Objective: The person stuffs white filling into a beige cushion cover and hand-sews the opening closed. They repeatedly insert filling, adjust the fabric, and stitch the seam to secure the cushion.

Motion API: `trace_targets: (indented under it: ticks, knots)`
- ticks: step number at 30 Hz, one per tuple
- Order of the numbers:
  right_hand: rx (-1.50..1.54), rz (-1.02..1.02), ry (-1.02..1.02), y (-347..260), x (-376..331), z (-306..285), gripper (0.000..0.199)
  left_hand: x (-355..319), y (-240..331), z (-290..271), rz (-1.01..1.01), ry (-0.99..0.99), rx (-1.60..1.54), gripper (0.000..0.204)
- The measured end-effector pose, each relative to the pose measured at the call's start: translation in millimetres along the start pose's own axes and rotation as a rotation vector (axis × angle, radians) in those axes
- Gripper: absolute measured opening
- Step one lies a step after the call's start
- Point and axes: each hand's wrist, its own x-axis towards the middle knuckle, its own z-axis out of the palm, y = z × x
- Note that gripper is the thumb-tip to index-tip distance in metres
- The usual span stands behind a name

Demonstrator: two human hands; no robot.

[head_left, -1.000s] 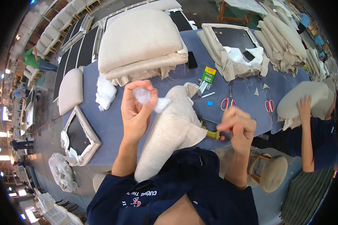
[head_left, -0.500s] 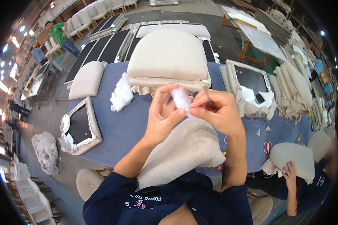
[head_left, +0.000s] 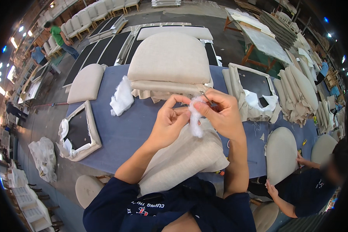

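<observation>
The left hand (head_left: 168, 123) and right hand (head_left: 225, 116) pinch a fluffy white tuft of stuffing (head_left: 196, 120) over a big beige cloth-covered cushion (head_left: 181, 156). The right hand also holds a thin grey metal tool (head_left: 205, 97).

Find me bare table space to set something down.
Best: blue table, between left frame, wadding and left arm. Narrower, mostly bare: between right arm and nearest oval cushion. Crowded: far side, with cushion stack, right frame and fabric pile.

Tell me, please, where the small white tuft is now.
In the head view, the tuft is just right of centre, between the left hand and the right hand, over the beige fabric.
</observation>
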Motion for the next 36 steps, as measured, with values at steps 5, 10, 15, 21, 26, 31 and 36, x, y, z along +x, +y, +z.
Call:
trace_targets:
  ticks: [5, 10, 15, 21, 26, 31, 36]
  knots:
    - [-0.145, 0.018, 0.058, 3, -3, -2, 0.021, 1, -6, 8, 0.096, 0.067, 0.100, 0.035]
    - [-0.042, 0.014, 0.165, 6, -8, 0, 0.024, -1, 9, 10, 0.027, 0.060, 0.201, 0.025]
    - [0.026, -0.008, 0.223, 15, -10, -9, 0.027, 0, 8, 8, 0.009, 0.008, 0.121, 0.019]
    - [0.025, -0.024, 0.190, 24, -16, -10, 0.031, 2, 4, 17, -0.004, 0.030, 0.059, 0.017]
    - [-0.064, -0.013, 0.074, 12, -17, -8, 0.031, 5, -7, 9, 0.090, -0.011, 0.491, 0.015]
    - [0.020, -0.056, 0.099, 18, -20, -8, 0.030, 2, -7, 14, 0.038, 0.052, 0.264, 0.014]
    - [-0.127, -0.034, 0.064, 17, -23, -10, 0.029, 3, -5, 22, 0.026, 0.072, 0.240, 0.015]
